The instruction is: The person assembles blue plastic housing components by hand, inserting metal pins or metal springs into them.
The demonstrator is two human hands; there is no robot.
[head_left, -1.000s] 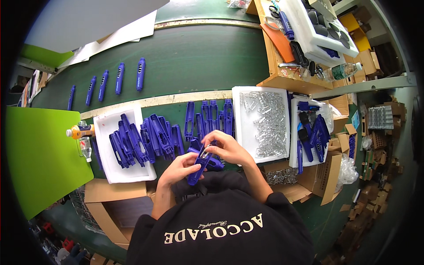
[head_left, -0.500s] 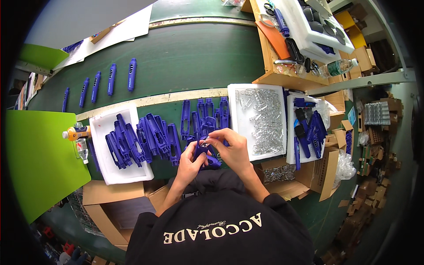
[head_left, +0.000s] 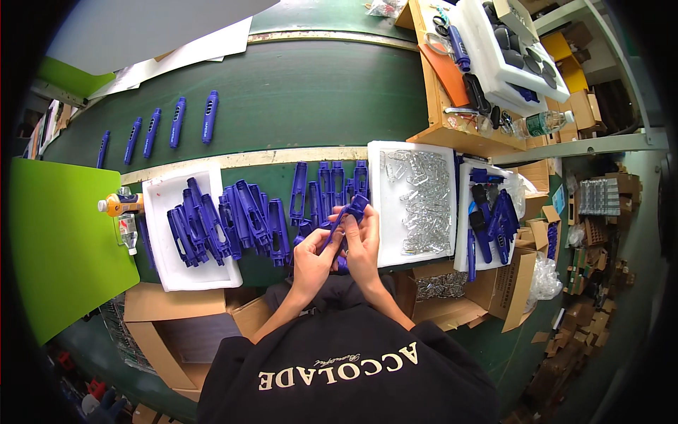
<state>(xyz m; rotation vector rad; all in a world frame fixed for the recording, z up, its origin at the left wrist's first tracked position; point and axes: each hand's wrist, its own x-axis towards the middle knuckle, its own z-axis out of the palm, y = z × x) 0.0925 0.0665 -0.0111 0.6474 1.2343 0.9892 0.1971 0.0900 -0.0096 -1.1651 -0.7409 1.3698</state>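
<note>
Both my hands are closed around a blue plastic housing with a long slot (head_left: pixel 353 208), held tilted above the bench's front edge. My left hand (head_left: pixel 311 264) grips its lower end, and my right hand (head_left: pixel 363 249) presses on it near the upper end with the thumb. Whether a clear piece sits inside the housing is hidden by my fingers. Just beyond my hands lie several more slotted blue housings (head_left: pixel 299 191). To their right stands a white foam tray (head_left: pixel 376 205) full of small clear plastic pieces (head_left: pixel 427 205).
On the left, a white foam tray (head_left: pixel 205 284) carries blue housings. Several blue tubes (head_left: pixel 210 116) lie spaced out on the green belt (head_left: pixel 318 92). At right, another foam tray (head_left: pixel 487 263) holds blue and black parts. Open cardboard boxes (head_left: pixel 164 307) stand below the bench. A wooden shelf (head_left: pixel 466 138) juts out.
My right hand has shifted from pinching at the housing's opening to gripping its upper end. The housing now slants up to the right, and my hands are closer together.
</note>
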